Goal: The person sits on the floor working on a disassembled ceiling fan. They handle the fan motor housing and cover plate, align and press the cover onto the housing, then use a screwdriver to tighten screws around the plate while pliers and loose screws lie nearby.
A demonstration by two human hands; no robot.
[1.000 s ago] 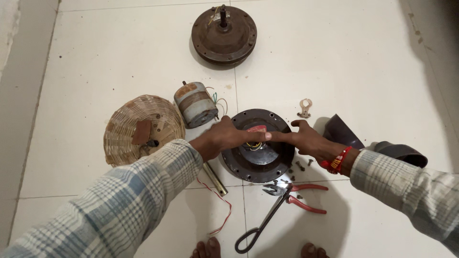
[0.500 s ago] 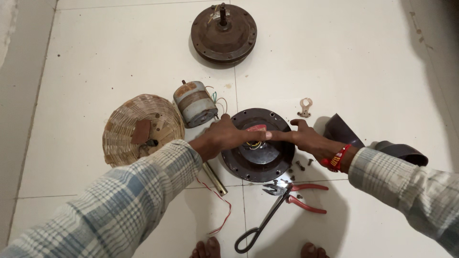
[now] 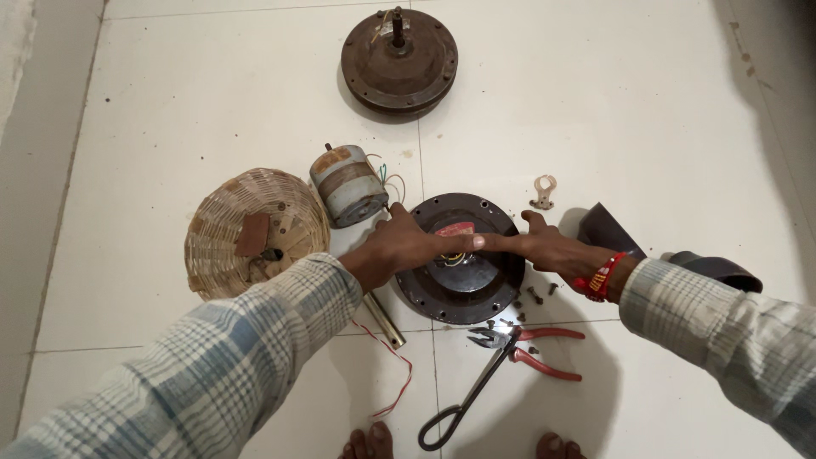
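The floor is pale, glossy tile [image 3: 212, 110] with thin grout lines, and the person sits low over it, bare toes just showing at the near edge. At the middle lies a dark round motor housing [image 3: 463, 293], flat on the tile, with a red patch and some yellow wire at its centre. Both hands meet over that centre: the left hand [image 3: 404, 246] comes in from the left side of the housing, fingers stretched across its top, and the right hand [image 3: 544, 248], with a red thread band at the wrist, reaches in from the right, its fingers extended too, the tips of both hands touching at the hub. Neither hand is clenched; whether they pinch anything between them I cannot tell. Just left of the housing stands a grey cylindrical winding [image 3: 348, 185] with loose wires, and beyond that an upturned wicker basket [image 3: 251, 229]. Well beyond the housing, farther from the person, rests a second rusty round cover [image 3: 399, 61] with a short shaft standing up. Just on the near side of the housing lie red-handled pliers [image 3: 535, 347], black scissors [image 3: 463, 395] and a few small screws [image 3: 535, 296]. A small pale bracket [image 3: 542, 191] lies off its far right edge.
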